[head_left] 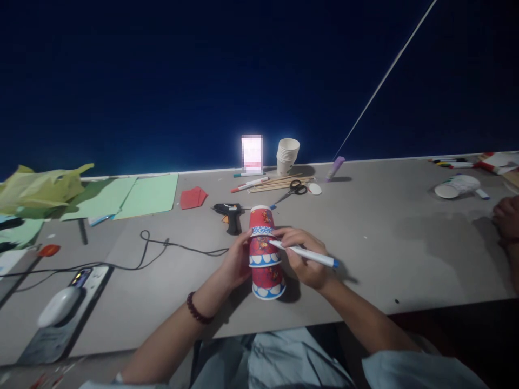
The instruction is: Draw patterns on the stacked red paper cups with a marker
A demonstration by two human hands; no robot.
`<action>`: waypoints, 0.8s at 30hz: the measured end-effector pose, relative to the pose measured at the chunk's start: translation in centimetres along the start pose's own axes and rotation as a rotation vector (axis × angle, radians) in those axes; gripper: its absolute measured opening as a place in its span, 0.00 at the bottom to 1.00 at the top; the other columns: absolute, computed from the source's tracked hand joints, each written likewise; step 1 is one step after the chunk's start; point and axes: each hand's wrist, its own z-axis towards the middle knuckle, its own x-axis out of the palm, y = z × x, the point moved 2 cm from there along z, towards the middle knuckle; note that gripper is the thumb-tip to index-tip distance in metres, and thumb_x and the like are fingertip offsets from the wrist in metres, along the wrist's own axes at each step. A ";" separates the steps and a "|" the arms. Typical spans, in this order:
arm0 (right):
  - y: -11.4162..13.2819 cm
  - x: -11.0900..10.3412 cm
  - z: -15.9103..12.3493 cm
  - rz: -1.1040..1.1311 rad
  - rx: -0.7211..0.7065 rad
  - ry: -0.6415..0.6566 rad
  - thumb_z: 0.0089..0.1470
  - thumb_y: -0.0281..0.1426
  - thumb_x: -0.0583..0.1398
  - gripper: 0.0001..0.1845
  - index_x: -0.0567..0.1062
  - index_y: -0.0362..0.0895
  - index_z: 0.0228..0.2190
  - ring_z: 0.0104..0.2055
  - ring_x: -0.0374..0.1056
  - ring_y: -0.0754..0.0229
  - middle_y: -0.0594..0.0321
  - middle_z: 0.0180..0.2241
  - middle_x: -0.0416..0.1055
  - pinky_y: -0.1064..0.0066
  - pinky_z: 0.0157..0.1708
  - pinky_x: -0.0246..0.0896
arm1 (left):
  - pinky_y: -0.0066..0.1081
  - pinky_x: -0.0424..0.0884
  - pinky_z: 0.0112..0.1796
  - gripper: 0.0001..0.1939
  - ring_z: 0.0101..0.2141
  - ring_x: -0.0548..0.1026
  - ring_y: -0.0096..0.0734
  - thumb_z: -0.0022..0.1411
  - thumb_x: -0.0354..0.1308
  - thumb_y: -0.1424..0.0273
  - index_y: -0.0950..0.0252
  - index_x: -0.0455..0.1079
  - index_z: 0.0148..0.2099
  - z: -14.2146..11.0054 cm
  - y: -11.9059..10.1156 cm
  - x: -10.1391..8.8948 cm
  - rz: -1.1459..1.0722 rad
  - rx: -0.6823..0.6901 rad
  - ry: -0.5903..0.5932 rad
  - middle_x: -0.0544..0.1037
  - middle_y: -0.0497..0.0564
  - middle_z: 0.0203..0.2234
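A stack of red paper cups (pixel 265 254), upside down one over another, stands near the table's front edge, with blue and white patterns around the rims. My left hand (pixel 237 262) is wrapped around the left side of the stack. In my right hand (pixel 306 259) is a white marker (pixel 312 256) with a blue end at the right; its other end points at the middle cup. Whether the tip touches the cup I cannot tell. Just behind the stack lies a black glue gun (pixel 230 215), its cable running left.
White paper cups (pixel 287 155), wooden sticks (pixel 279 185), scissors (pixel 295 189), a purple glue stick (pixel 335 168) and red paper (pixel 193 198) lie behind. Green sheets (pixel 146 196) and a phone (pixel 67 319) are at left. Another person's hand (pixel 506 219) rests at right near a drawn-on cup (pixel 458 186).
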 end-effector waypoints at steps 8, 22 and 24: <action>-0.1 0.0 -0.2 0.038 0.069 -0.057 0.57 0.24 0.58 0.07 0.75 0.47 0.34 0.40 0.79 0.52 0.57 0.36 0.81 0.59 0.41 0.75 | 0.32 0.74 0.37 0.17 0.30 0.79 0.36 0.58 0.64 0.61 0.72 0.77 0.40 -0.1 0.0 0.0 0.005 -0.010 -0.030 0.83 0.56 0.30; -0.2 -0.1 -0.2 0.098 0.104 -0.026 0.56 0.24 0.58 0.07 0.75 0.47 0.32 0.42 0.79 0.52 0.57 0.36 0.81 0.59 0.43 0.74 | 0.33 0.73 0.39 0.16 0.32 0.80 0.37 0.59 0.63 0.62 0.73 0.77 0.40 -0.1 -0.1 0.3 0.014 0.007 -0.021 0.83 0.57 0.31; -0.2 -0.1 -0.2 0.091 0.107 -0.032 0.56 0.24 0.58 0.07 0.75 0.47 0.33 0.42 0.79 0.52 0.57 0.36 0.81 0.59 0.42 0.74 | 0.33 0.73 0.38 0.16 0.31 0.79 0.37 0.59 0.62 0.62 0.73 0.77 0.40 -0.2 -0.2 0.4 0.014 0.008 -0.018 0.83 0.57 0.31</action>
